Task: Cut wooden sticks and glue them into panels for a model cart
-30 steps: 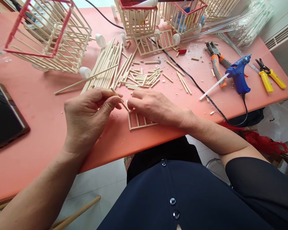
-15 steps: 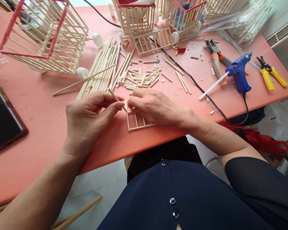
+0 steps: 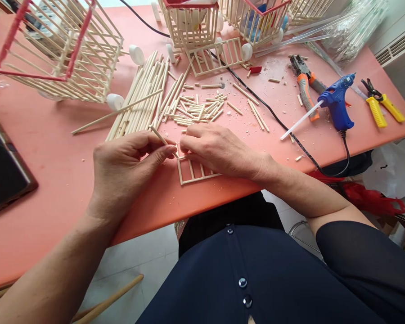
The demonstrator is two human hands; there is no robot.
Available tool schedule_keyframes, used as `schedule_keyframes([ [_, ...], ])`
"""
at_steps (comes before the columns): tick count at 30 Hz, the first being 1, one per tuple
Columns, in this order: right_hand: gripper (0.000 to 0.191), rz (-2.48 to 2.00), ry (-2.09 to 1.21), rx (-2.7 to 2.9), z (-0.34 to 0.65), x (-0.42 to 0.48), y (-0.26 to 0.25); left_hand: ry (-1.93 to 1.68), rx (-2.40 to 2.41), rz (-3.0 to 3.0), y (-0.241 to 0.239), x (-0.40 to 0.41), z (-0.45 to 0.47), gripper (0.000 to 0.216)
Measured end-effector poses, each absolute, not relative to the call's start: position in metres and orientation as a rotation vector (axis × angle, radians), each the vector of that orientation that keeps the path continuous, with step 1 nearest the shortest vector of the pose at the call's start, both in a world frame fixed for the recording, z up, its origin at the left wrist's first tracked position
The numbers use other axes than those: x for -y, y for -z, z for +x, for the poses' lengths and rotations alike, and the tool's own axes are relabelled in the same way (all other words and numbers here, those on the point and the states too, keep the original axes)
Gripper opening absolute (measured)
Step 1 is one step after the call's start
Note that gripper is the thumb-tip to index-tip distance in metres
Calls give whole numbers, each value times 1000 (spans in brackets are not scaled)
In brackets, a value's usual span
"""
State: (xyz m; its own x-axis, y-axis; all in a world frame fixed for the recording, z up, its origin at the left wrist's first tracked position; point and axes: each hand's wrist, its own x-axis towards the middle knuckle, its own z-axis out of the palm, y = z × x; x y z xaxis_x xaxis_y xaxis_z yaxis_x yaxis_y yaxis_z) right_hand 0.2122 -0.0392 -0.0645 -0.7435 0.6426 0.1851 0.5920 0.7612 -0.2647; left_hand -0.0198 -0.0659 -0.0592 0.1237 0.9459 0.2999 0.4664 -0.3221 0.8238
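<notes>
Pinched between the thumb and fingers of my left hand (image 3: 130, 166) is a thin wooden stick (image 3: 158, 134). It slants down to the corner of a small ladder-like stick frame (image 3: 191, 170) lying near the table's front edge. My right hand (image 3: 219, 150) is closed over the frame's upper right part, with its fingers curled down on it and the fingertips partly hidden. Just beyond both hands lies a pile of short cut sticks (image 3: 200, 110). A bundle of long sticks (image 3: 141, 94) is behind my left hand.
A blue glue gun (image 3: 337, 101), orange-handled pliers (image 3: 303, 85) and yellow-handled cutters (image 3: 381, 105) lie to the right. A black cord (image 3: 273, 112) crosses the table. Red-rimmed stick carts (image 3: 70, 67) stand along the back. A phone (image 3: 5, 166) lies at left.
My left hand has shifted very slightly toward the frame with its stick. My right hand stays in place over the frame.
</notes>
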Motion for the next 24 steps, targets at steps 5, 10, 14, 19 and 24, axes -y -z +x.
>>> schedule_keyframes([
  [5, 22, -967, -260, 2743, 213, 38, 63, -1072, -1419, 1873, 55, 69, -20, 12],
  [10, 22, -988, -220, 2755, 213, 39, 61, -1029, -1434, 1931, 55, 69, -23, 16],
  [14, 24, -969, -205, 2751, 212, 39, 63, -1008, -1447, 1995, 57, 68, -26, 22],
  [19, 24, -962, -182, 2739, 211, 39, 68, -1010, -1426, 2028, 57, 68, -24, 22],
  [24, 21, -944, -191, 2723, 212, 41, 71, -1059, -1381, 2089, 58, 68, -21, 24],
])
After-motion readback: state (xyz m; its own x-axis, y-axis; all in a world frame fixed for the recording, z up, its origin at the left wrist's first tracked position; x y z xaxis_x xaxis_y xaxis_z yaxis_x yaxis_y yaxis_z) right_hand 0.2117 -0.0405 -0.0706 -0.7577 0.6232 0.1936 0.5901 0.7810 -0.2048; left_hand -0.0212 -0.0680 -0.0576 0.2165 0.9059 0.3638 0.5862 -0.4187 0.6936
